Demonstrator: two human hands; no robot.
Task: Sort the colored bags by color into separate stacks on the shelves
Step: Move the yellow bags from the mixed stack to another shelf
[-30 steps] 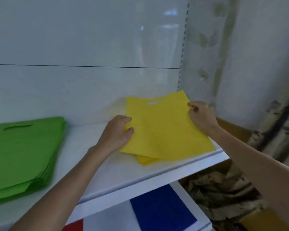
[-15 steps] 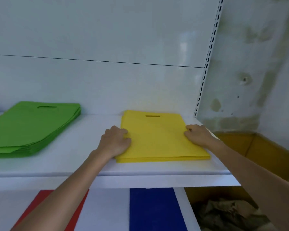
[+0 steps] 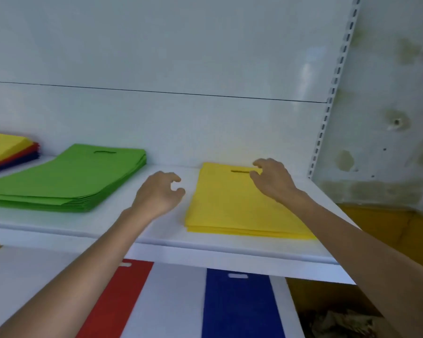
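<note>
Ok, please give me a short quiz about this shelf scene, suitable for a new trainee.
1. True or false: the left hand grips the yellow stack.
2. Which stack is the yellow stack's nearest neighbour on the upper shelf? A: red stack. B: green stack. C: blue stack.
3. Fill in: on the lower shelf lie a red bag and a ___ bag.
Key: 1 false, the hand hovers beside the stack and holds nothing; 2 B; 3 blue, the blue bag.
</note>
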